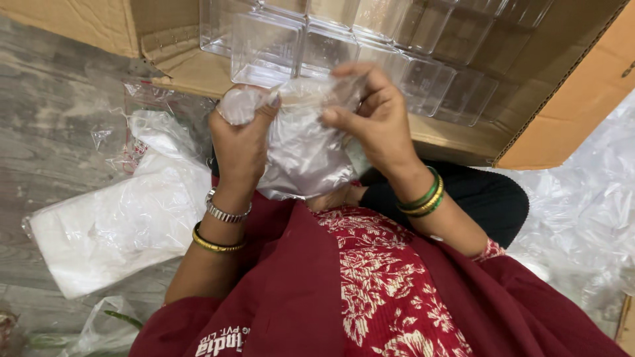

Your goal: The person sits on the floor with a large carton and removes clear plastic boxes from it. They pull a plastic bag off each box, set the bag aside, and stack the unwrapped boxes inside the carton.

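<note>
My fingers (268,102) of both hands pinch one clear plastic bag (301,149) between them; beyond them one cardboard box (529,125) holds many clear containers (264,49), one bag stack (112,225) lies left

clear plastic bag (304,149), crumpled, upright, pinched at its top

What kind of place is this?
Likely a packing workspace on a floor: an open cardboard carton of clear plastic boxes, a stack of plastic bags, and both hands working a clear bag.
</note>
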